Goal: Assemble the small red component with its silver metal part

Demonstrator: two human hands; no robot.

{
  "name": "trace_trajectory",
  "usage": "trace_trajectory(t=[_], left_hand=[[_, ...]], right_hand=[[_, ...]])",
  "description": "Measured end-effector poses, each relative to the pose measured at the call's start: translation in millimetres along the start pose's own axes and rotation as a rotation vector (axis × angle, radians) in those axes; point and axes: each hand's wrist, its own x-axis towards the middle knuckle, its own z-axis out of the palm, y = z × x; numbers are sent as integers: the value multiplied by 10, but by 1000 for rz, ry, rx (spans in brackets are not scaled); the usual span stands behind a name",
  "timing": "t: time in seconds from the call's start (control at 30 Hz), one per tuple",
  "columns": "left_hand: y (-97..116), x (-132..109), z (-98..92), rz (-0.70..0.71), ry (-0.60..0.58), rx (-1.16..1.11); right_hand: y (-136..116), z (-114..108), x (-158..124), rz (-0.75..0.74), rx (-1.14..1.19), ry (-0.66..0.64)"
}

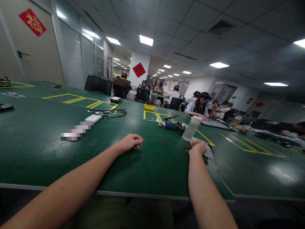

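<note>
On the green table (154, 168), my left hand (130, 143) rests with its fingers curled in and nothing showing in them. My right hand (199, 147), at the right, has its fingers closed on a crumpled whitish bag or cloth (208, 152); its exact kind is unclear. Small red bits (187, 148) lie just left of that hand. Right behind it a frosted bottle with a white lid (192, 128) stands, tilted in view. A dark metal bowl (181, 128) and a dark blue rolled item (170, 126) are beside the bottle.
A white power bank or box (94, 117) with black cables (116, 112) and a blurred flat item (77, 131) lie at the left. Farther back are a yellow box (149, 106) and yellow tape outlines. A co-worker (199, 106) sits across the table at the right.
</note>
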Motion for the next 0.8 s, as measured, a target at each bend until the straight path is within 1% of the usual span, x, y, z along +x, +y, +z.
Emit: trace_trajectory(t=[0.13, 0.23, 0.37, 0.5, 0.57, 0.6, 0.67, 0.8], left_hand=[[9, -5, -1, 16, 1, -7], [-6, 9, 2, 19, 6, -15], [-31, 24, 4, 29, 8, -18], [-27, 19, 4, 29, 6, -24], [-13, 10, 9, 31, 0, -27], [-5, 5, 14, 31, -1, -27], [11, -4, 24, 29, 2, -23], [24, -10, 29, 19, 7, 7]], right_hand=[[39, -10, 15, -7, -72, -33], [88, 5, 34, -15, -163, -96], [177, 57, 13, -80, -311, -241], [248, 140, -143, -108, -409, -419], [269, 192, -291, -105, -423, -530], [275, 219, -384, -104, -425, -606], [277, 271, -602, -120, -429, -828], [233, 337, -1162, -77, -415, -1173]])
